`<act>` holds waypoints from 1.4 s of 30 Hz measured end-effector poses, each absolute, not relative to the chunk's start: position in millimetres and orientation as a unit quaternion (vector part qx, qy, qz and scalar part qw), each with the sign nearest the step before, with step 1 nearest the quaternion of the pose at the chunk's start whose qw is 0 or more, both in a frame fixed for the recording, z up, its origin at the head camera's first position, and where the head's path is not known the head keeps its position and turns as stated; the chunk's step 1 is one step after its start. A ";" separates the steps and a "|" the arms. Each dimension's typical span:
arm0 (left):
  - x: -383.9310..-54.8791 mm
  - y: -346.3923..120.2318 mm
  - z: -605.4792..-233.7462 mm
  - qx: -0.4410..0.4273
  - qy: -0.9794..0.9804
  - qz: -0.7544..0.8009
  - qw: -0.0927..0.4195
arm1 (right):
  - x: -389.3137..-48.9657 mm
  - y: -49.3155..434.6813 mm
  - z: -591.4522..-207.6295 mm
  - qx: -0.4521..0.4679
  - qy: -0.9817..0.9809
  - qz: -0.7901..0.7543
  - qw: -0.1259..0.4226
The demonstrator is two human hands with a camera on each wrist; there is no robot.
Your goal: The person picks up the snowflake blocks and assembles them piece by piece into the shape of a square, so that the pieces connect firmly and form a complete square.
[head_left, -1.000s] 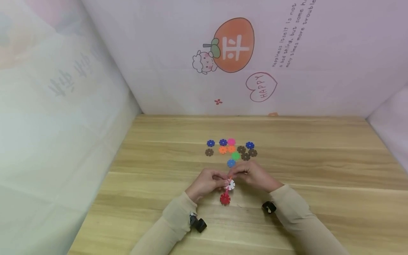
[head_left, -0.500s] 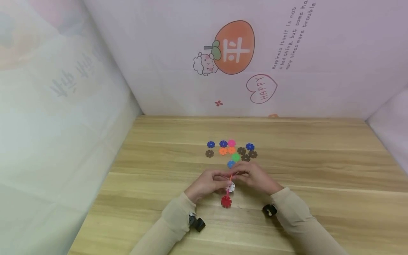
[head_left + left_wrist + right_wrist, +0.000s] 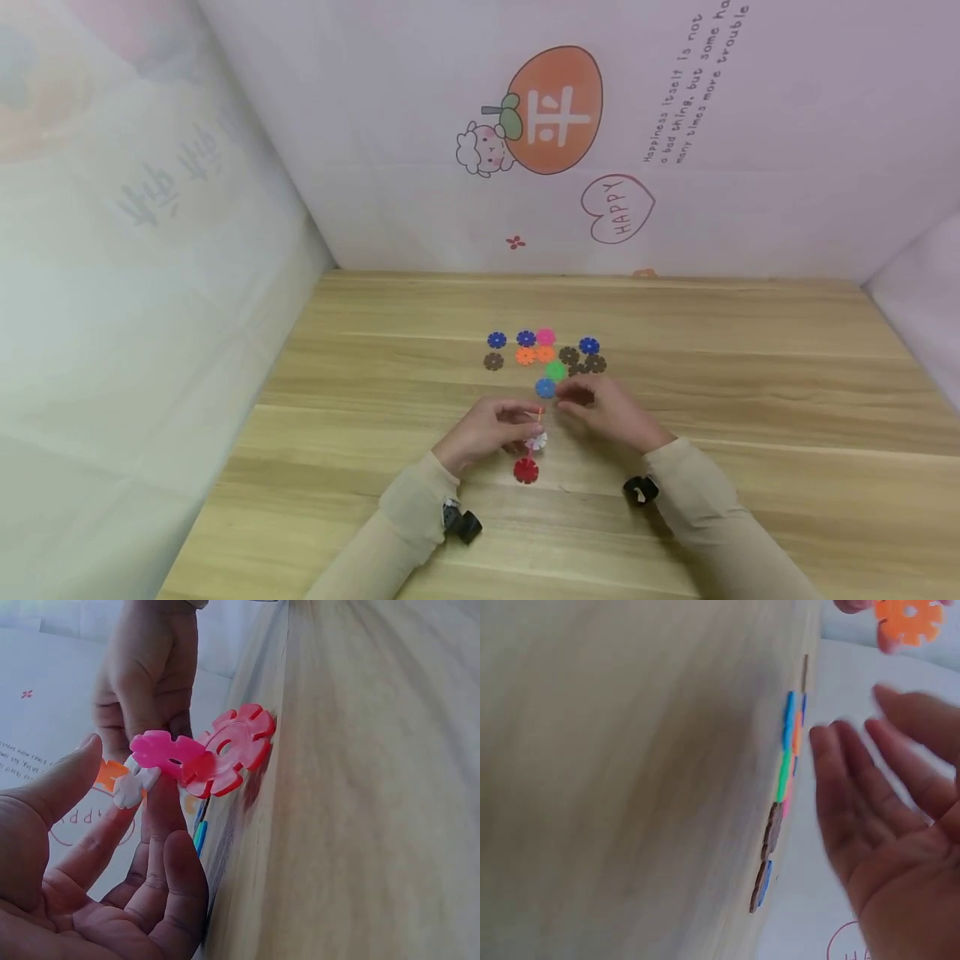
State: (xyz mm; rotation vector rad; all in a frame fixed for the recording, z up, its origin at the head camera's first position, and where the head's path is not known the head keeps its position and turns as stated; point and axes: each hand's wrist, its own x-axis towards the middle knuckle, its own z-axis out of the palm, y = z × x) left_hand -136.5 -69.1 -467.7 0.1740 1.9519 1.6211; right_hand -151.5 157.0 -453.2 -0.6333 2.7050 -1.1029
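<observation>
My left hand (image 3: 487, 429) pinches a chain of slotted plastic discs, the snowflake kind, between thumb and fingers. In the left wrist view, a red disc (image 3: 247, 733) at one end joins a pink disc (image 3: 159, 751), then a white disc (image 3: 135, 784) and an orange disc (image 3: 112, 773). The orange disc (image 3: 916, 630) also shows by the left fingertips in the right wrist view. My right hand (image 3: 606, 412) is apart from the chain, fingers loosely bent with nothing in them. Its fingertips are close to a light blue disc (image 3: 545, 388) on the table.
Loose slotted discs lie flat farther back: a green disc (image 3: 556, 370), an orange disc (image 3: 526, 356), a pink disc (image 3: 546, 337), a dark blue disc (image 3: 588, 345), a brown disc (image 3: 493, 362) and several others. Fabric walls stand behind and beside the wooden table (image 3: 360, 467).
My right hand has let go of the chain's orange end and moved slightly right, towards the loose discs. The left hand keeps its pinch; the chain has shifted a little left.
</observation>
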 end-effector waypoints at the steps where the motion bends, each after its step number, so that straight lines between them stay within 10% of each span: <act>1: -136.5 -69.3 -467.9 0.062 0.734 0.609 0.294 | -152.7 158.1 -453.7 -0.206 0.908 -0.356 0.077; 25: -141.3 -66.1 -470.1 0.053 0.716 0.633 0.290 | -181.9 133.1 -453.4 -0.158 0.952 -0.248 0.081; 42: -138.4 -68.4 -469.1 0.044 0.724 0.625 0.288 | -155.1 149.1 -447.6 -0.143 0.871 -0.455 0.118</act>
